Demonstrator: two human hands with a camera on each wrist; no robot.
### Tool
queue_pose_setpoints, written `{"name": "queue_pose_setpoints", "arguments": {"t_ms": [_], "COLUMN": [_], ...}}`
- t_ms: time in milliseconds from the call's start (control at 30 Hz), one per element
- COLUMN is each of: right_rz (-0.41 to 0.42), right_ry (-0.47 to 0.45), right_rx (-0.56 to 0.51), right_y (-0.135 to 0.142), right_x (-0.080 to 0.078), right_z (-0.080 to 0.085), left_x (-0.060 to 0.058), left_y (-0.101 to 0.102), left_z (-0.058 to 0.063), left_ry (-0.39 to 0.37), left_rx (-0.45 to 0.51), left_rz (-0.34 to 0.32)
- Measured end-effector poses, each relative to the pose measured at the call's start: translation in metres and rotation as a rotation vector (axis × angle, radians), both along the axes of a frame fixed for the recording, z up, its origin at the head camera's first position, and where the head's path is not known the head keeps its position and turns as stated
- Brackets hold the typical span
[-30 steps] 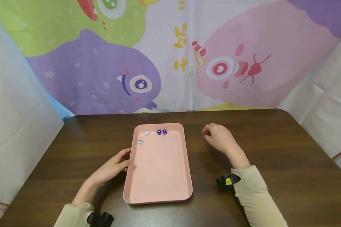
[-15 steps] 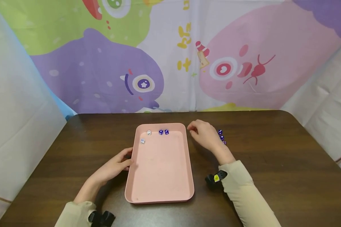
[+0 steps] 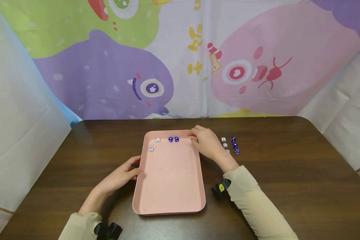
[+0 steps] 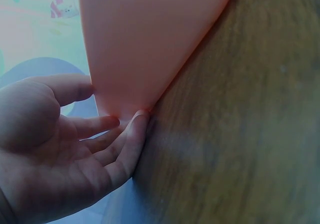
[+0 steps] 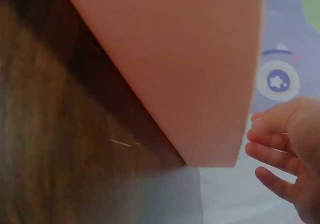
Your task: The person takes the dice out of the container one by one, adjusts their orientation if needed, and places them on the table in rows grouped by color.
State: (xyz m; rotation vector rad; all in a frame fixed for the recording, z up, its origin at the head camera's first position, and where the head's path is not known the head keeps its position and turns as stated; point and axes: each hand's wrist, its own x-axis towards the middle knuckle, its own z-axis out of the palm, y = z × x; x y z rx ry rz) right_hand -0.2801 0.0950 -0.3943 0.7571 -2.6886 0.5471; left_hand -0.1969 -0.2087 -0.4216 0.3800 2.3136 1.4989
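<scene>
Pink tray (image 3: pixel 169 183): long axis away from you, dice (image 3: pixel 170 139) inside its far end. Your left hand (image 3: pixel 120 176), fingers relaxed, touches its left wall; your right hand (image 3: pixel 207 141) (fingers loosely bent) hovers by its far-right corner.

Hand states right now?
Left hand: open, relaxed fingers against the side of the pink tray.
Right hand: fingers bent at the tray's far right corner; can't tell whether they hold anything.

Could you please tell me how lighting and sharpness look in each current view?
Head view: fairly even light, soft sheen on the table near the tray; left wrist view: hazy, soft, the backdrop washed out; right wrist view: dark shadow beside the tray.
</scene>
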Motion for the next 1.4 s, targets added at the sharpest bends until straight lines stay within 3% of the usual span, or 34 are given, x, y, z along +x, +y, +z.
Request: {"name": "queue_pose_setpoints", "arguments": {"t_ms": [333,633,733,967,1400], "right_rz": [0.116,0.244,0.231,0.158,0.144], "right_ry": [-0.047,0.101,0.097,-0.05,0.006], "right_rx": [0.142,0.223,0.286,0.421,0.341], "right_y": [-0.017,-0.027,-0.029,-0.033,-0.034], "right_x": [0.0,-0.008,-0.009,-0.007,-0.003], "right_z": [-0.003,-0.015,-0.018,-0.018,-0.018], "left_x": [0.0,-0.001,-0.001,-0.001,-0.002], "left_y": [0.0,0.0,0.0,0.0,0.0], "left_z": [0.001,-0.003,-0.004,-0.003,-0.005], "left_ry": [0.007,0.007,0.006,0.0,-0.001], "left_rx": [0.012,-0.005,-0.01,-0.003,-0.01], "left_rz": [-0.005,0.004,0.003,0.003,0.004]}}
